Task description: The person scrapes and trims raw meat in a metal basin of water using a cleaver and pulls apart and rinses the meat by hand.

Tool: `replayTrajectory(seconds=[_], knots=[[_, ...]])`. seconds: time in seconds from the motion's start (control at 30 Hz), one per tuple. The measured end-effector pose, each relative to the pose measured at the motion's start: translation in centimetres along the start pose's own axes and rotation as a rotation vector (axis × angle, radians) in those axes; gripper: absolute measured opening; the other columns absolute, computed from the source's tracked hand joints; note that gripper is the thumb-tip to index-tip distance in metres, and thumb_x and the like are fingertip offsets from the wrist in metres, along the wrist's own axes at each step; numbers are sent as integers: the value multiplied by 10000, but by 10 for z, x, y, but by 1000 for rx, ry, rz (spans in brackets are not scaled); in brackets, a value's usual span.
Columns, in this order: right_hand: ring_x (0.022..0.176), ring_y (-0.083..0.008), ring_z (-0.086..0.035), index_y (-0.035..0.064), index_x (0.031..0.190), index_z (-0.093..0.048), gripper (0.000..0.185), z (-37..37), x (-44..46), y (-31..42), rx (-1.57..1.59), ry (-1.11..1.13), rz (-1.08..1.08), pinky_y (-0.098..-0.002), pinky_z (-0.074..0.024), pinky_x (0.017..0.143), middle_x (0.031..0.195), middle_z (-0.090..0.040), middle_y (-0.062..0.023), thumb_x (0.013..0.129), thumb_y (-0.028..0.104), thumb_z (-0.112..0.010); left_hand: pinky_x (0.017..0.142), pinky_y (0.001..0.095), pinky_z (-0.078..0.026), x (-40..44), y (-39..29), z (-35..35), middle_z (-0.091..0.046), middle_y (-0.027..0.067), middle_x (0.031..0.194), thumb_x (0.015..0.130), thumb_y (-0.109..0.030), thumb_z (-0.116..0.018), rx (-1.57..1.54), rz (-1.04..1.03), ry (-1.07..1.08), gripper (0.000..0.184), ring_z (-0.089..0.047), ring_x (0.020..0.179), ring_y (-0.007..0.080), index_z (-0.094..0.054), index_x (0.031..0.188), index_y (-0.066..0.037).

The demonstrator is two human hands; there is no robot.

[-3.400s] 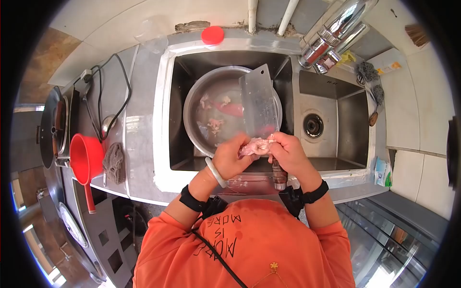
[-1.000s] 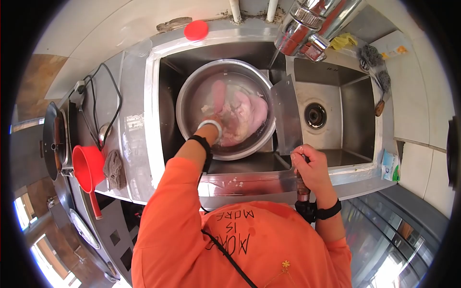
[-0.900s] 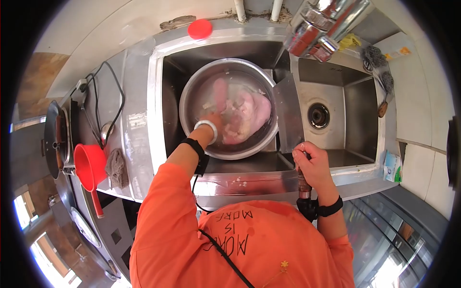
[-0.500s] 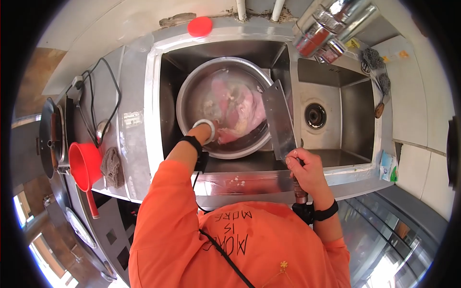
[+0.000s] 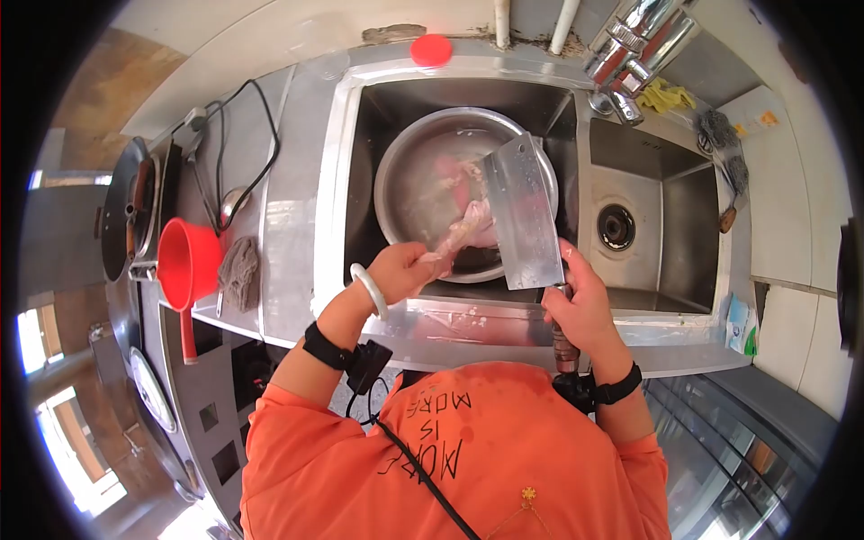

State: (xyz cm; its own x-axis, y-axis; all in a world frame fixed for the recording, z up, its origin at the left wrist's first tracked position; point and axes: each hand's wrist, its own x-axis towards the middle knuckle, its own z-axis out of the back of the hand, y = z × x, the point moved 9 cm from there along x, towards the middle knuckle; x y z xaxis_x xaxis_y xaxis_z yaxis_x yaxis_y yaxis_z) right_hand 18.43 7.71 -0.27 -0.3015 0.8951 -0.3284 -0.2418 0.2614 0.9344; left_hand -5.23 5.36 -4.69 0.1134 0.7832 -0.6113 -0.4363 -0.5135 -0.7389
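My left hand (image 5: 398,270) is closed around the narrow end of a pale pink piece of raw meat (image 5: 468,227), at the near left rim of a round metal basin (image 5: 384,211). The rest of the meat extends into the basin, which holds water and sits in the larger sink bowl. My right hand (image 5: 583,301) grips the handle of a cleaver (image 5: 524,216). Its broad blade is raised over the basin's right side, covering part of the meat.
A smaller sink bowl (image 5: 630,189) with a drain lies to the right, below a chrome faucet (image 5: 630,54). On the left counter are a red ladle (image 5: 187,265), a grey cloth (image 5: 239,274) and a black cable (image 5: 274,135). A red lid (image 5: 431,50) lies behind the sink.
My left hand has come out of the basin toward me, drawing the meat's narrow end up over the rim. The cleaver blade has turned to show more of its flat side. The view has shifted.
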Motion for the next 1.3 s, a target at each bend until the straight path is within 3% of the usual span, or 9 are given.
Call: replayTrajectory(seconds=[0.17,0.23,0.27,0.4,0.7,1.03,1.13,1.23,1.3], knots=[[496,-76,-447,-11,996,-483,231,0,-18,14,-144,42,102,-240,-395,467,643,-499,-32,766,9,-473,484,299,-380,-44,17,-17,-534,51,584,833,-213,-567,-128,86,-137,238,-466,524,113,-594,825,23],[479,-73,-424,-7,873,-436,109,-7,-24,15,-56,180,-52,-238,-376,450,637,-496,-44,779,25,-483,493,326,-393,-62,13,-12,-543,115,584,828,-171,-555,41,32,-311,195,-488,510,167,-579,821,22],[501,-103,-453,-13,835,-423,115,-13,-28,16,-56,256,-114,-264,-384,473,628,-483,-75,779,47,-503,509,367,-413,-71,13,-11,-549,192,613,812,-136,-540,78,-101,-387,147,-540,518,284,-559,804,10],[600,-245,-525,-21,817,-441,156,-29,-39,5,-338,441,23,-344,-414,560,653,-475,-161,753,85,-536,548,447,-435,-93,17,-16,-561,226,656,783,-110,-514,257,-170,-572,95,-550,636,412,-536,781,-18],[664,-423,-498,-7,835,-444,153,-67,-34,20,-551,663,266,-442,-403,568,734,-526,-239,753,107,-506,542,479,-435,-108,24,-41,-573,182,634,796,-128,-496,408,-167,-675,86,-562,614,387,-530,815,-51],[609,-419,-504,-4,804,-432,134,-74,-45,22,-761,765,358,-455,-401,542,676,-502,-240,770,106,-500,513,458,-431,-126,32,-32,-549,197,626,802,-72,-510,222,-156,-753,61,-546,580,389,-502,767,-23],[655,-426,-525,-5,805,-456,122,-95,-38,25,-734,705,403,-463,-414,563,688,-523,-236,771,104,-500,508,436,-433,-124,2,-45,-547,194,627,805,-89,-536,217,-364,-743,117,-544,589,386,-487,725,-18],[717,-387,-552,11,796,-484,102,-108,-27,13,-741,669,361,-456,-431,631,733,-565,-200,748,101,-469,508,378,-444,-130,-38,-37,-542,183,617,825,-106,-549,136,-538,-658,131,-551,557,346,-517,739,-13],[694,-372,-565,24,837,-520,129,-92,-37,16,-472,669,392,-433,-447,626,726,-577,-181,746,98,-468,481,248,-395,-125,-29,0,-562,45,598,885,-151,-526,41,-408,-748,171,-479,497,108,-615,850,-10]])
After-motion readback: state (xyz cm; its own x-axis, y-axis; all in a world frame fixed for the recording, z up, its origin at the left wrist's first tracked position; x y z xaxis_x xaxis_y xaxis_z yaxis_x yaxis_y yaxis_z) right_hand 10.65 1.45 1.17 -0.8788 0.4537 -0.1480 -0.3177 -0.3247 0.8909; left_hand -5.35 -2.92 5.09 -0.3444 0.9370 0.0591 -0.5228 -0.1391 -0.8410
